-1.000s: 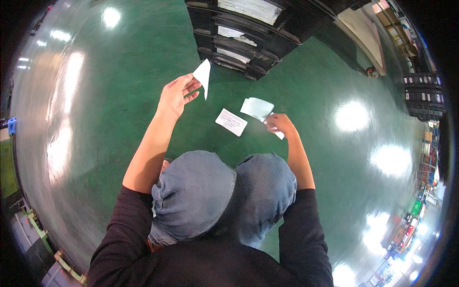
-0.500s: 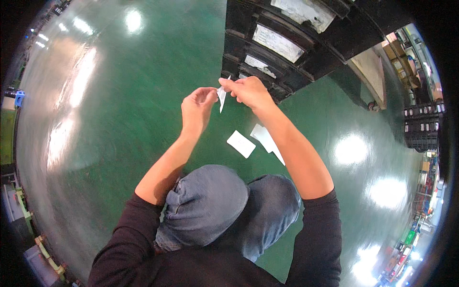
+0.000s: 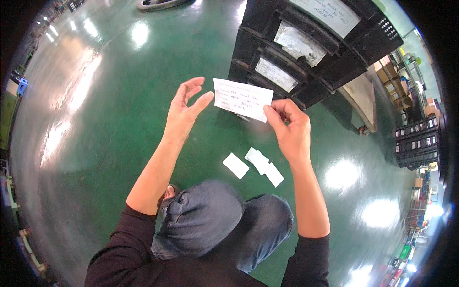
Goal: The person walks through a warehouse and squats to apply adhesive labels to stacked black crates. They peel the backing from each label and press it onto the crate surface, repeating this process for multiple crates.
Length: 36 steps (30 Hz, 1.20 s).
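A white paper label with printed and handwritten lines is held up flat in front of the black crates. My right hand pinches its lower right corner between thumb and fingers. Just off the label's left edge, my left hand has its thumb and fingers apart and holds nothing. Stacked black plastic crates stand beyond the label, with white paper labels on their sides, some worn or torn.
White paper pieces lie on the green floor ahead of my knees, some overlapping. A wheeled board or cart stands right of the crates. More black crates are stacked at the far right.
The label, seen edge-on between both hands before, now faces me in my right hand. My left hand has let go and moved left. My right hand has moved right and nearer.
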Tool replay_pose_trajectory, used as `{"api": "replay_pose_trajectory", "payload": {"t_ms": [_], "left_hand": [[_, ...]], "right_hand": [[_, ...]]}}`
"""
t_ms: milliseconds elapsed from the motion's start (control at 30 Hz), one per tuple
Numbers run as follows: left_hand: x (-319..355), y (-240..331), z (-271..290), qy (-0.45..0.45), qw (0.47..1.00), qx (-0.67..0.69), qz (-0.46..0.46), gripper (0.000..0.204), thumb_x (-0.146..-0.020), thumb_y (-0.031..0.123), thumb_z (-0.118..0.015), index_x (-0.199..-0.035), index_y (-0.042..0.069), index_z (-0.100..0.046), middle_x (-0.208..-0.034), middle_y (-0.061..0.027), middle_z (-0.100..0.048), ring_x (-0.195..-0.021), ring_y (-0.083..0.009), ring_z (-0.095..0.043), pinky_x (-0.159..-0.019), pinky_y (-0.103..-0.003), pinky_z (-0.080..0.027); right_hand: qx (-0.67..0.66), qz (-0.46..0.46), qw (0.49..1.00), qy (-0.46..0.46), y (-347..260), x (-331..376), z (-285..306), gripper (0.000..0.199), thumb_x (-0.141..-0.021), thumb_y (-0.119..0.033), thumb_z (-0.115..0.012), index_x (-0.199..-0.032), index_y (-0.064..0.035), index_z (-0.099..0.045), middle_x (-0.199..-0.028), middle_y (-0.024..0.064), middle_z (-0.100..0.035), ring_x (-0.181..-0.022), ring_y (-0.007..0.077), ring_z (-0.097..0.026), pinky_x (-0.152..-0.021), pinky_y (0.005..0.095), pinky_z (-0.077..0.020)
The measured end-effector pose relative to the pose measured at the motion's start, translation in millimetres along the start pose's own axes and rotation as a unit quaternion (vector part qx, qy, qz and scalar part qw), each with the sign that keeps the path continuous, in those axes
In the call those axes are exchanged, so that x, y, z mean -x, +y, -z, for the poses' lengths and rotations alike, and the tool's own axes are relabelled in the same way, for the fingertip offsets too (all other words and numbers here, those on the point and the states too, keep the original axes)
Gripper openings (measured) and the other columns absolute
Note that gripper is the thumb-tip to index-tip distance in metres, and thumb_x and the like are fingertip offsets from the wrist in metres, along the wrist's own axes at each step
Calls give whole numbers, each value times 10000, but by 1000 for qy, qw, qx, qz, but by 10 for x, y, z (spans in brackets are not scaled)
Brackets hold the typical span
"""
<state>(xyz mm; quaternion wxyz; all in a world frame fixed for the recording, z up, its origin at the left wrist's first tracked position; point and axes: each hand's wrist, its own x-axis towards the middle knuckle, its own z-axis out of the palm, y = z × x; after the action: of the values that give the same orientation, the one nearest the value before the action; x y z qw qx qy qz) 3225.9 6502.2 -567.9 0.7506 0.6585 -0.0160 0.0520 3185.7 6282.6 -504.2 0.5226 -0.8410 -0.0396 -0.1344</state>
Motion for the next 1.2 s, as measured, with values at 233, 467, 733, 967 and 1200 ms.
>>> {"api": "replay_pose_trajectory", "payload": {"t_ms": [233,467,733,967,1200], "left_hand": [[-277,189,-312,-128,986,104,15,153,-829,141,-703,-919,39,-633,-1107,-64,-592,-1044,-125,-528,-955,-300,-383],[-624,448,-750,-162,977,27,-134,197,-857,139,-669,-1008,38,-593,-1042,-25,-601,-962,-104,-550,-863,-267,-429],[-944,633,-1180,36,940,-130,-314,320,-773,179,-750,-1040,56,-624,-847,-38,-612,-692,-102,-556,-618,-242,-457],[-1036,522,-1403,59,889,-156,-426,107,-745,128,-719,-830,98,-661,-921,-25,-647,-827,-244,-565,-772,-354,-451],[-826,381,-1217,-54,857,-181,-479,129,-794,43,-676,-911,34,-621,-1009,-66,-651,-1100,-271,-569,-941,-363,-430]], "right_hand": [[44,77,994,61,-55,-9,315,121,-809,-82,-688,-806,18,-621,-742,62,-595,-641,112,-527,-607,257,-435],[89,110,970,198,8,-309,482,142,-786,-99,-728,-807,9,-638,-704,47,-554,-621,109,-501,-586,253,-411],[139,170,938,267,-87,-52,690,125,-777,-49,-711,-778,8,-600,-694,45,-523,-624,110,-492,-592,243,-400],[166,123,924,322,-82,398,815,142,-778,-21,-701,-752,-7,-562,-713,29,-524,-636,109,-480,-615,238,-390],[79,45,932,352,170,617,849,167,-821,-62,-691,-746,-17,-549,-739,1,-519,-652,84,-455,-603,212,-363]]}}
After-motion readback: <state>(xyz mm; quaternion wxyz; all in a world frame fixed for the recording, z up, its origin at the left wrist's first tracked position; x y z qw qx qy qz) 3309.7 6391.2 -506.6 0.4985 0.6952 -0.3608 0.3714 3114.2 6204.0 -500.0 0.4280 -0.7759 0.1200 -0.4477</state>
